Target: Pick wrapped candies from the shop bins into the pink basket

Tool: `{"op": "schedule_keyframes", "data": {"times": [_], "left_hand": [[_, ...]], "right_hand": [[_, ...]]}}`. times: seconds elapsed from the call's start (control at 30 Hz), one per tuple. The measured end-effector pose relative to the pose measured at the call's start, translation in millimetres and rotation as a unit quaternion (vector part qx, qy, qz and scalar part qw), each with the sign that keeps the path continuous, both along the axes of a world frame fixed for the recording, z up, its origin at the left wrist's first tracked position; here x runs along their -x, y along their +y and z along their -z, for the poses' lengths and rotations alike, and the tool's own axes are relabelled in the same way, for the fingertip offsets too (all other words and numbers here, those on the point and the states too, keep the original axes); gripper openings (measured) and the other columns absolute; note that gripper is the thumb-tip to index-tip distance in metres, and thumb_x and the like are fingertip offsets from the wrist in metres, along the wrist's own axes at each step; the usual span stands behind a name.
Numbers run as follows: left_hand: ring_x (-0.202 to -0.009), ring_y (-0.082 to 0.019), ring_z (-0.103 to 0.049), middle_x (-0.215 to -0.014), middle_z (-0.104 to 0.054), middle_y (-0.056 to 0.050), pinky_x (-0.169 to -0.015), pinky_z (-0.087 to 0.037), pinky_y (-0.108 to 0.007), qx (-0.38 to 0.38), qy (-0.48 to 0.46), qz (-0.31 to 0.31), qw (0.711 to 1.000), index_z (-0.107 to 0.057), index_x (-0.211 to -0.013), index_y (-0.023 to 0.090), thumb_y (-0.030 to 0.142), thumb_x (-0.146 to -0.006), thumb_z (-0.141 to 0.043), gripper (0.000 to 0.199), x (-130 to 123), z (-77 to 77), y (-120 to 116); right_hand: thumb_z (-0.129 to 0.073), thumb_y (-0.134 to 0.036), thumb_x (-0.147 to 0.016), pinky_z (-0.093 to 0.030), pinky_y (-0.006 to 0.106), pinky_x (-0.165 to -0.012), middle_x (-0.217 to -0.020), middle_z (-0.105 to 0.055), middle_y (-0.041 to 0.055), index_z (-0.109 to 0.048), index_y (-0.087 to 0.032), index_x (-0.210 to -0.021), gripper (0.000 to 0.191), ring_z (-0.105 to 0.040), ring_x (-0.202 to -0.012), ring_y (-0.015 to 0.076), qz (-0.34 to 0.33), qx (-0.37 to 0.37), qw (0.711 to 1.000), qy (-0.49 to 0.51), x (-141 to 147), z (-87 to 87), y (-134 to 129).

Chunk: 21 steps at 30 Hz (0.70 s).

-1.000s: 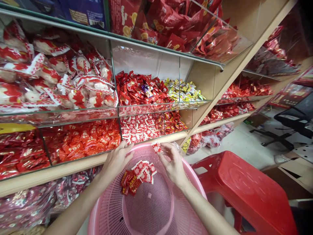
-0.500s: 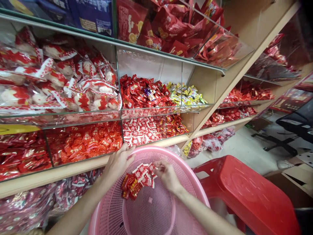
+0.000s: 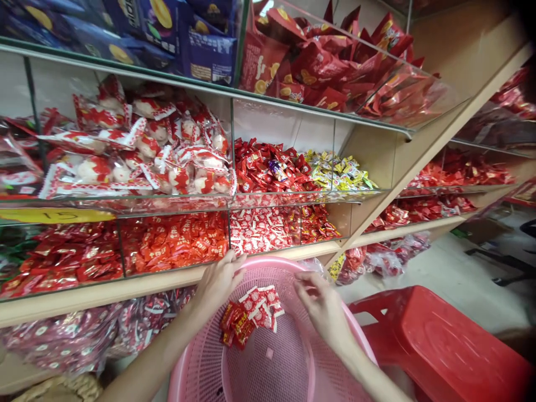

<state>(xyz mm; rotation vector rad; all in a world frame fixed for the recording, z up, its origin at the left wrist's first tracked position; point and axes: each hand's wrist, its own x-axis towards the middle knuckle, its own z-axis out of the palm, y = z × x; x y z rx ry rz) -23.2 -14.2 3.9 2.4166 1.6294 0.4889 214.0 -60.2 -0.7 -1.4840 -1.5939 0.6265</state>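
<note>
The pink basket (image 3: 203,357) holds wrapped sweets (image 3: 260,308). The left hand (image 3: 220,279) grips its rim; the right hand (image 3: 322,307) hovers inside — fingers loosely curled, contents unclear. Gathering seems underway; another pick would call for the shelf (image 3: 310,249).

Wooden shelving (image 3: 84,300), whitish back panel (image 3: 268,120), red stool (image 3: 456,340), pale floor (image 3: 452,268)

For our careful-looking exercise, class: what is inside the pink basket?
Inside the pink basket, red-and-white packets lie beside darker red packets. Whatever lies directly beneath them is covered and cannot be seen.
</note>
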Motion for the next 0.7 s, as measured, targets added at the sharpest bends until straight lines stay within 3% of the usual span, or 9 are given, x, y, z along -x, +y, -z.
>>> {"op": "schedule_keyframes", "data": {"times": [0.13,0.3,0.4,0.53,0.7], "left_hand": [[-0.081,-0.017,-0.058,-0.097,-0.057,-0.005,-0.069,-0.041,-0.027,0.017,0.010,-0.043,0.999,-0.048,-0.130,0.021,0.032,-0.090,-0.036,0.043,6,-1.4,-8],[-0.095,-0.019,-0.058,-0.106,-0.061,-0.008,-0.083,-0.042,-0.030,0.030,-0.005,-0.068,0.997,-0.051,-0.127,0.018,0.031,-0.091,-0.035,0.041,17,-1.8,-25],[-0.094,-0.021,-0.059,-0.106,-0.062,-0.009,-0.081,-0.044,-0.033,0.038,-0.010,-0.084,0.996,-0.052,-0.126,0.020,0.033,-0.091,-0.034,0.041,25,-3.4,-37],[-0.095,-0.021,-0.060,-0.110,-0.062,-0.008,-0.081,-0.045,-0.033,0.066,-0.020,-0.118,0.991,-0.053,-0.126,0.020,0.035,-0.090,-0.035,0.042,40,-4.7,-53],[-0.110,-0.019,-0.054,-0.121,-0.058,-0.007,-0.094,-0.039,-0.030,0.066,-0.076,-0.142,0.985,-0.054,-0.124,0.016,0.034,-0.090,-0.036,0.043,60,-2.9,-70]], "right_hand": [[-0.052,-0.045,-0.080,-0.051,0.033,-0.065,-0.091,-0.068,0.0089,-0.063,-0.019,-0.090,0.029,-0.062,-0.070,0.0199,0.067,-0.015,0.997,-0.026,-26,-7.1,-16],[-0.054,-0.048,-0.075,-0.052,0.036,-0.071,-0.094,-0.069,0.0106,-0.064,-0.019,-0.090,0.034,-0.064,-0.079,0.0239,0.111,-0.012,0.993,-0.048,-56,10.9,-30],[-0.055,-0.048,-0.074,-0.052,0.037,-0.074,-0.096,-0.069,0.0107,-0.064,-0.020,-0.090,0.034,-0.064,-0.084,0.0252,0.099,-0.003,0.994,-0.040,-60,18.9,-32],[-0.053,-0.047,-0.076,-0.051,0.039,-0.077,-0.095,-0.068,0.0099,-0.064,-0.020,-0.090,0.032,-0.063,-0.084,0.0251,0.072,-0.020,0.995,-0.058,-41,10.2,-23],[-0.050,-0.038,-0.081,-0.046,0.041,-0.085,-0.100,-0.066,0.0090,-0.063,-0.021,-0.095,0.025,-0.060,-0.093,0.0247,-0.019,-0.080,0.993,-0.085,14,-16.7,-1]]}}
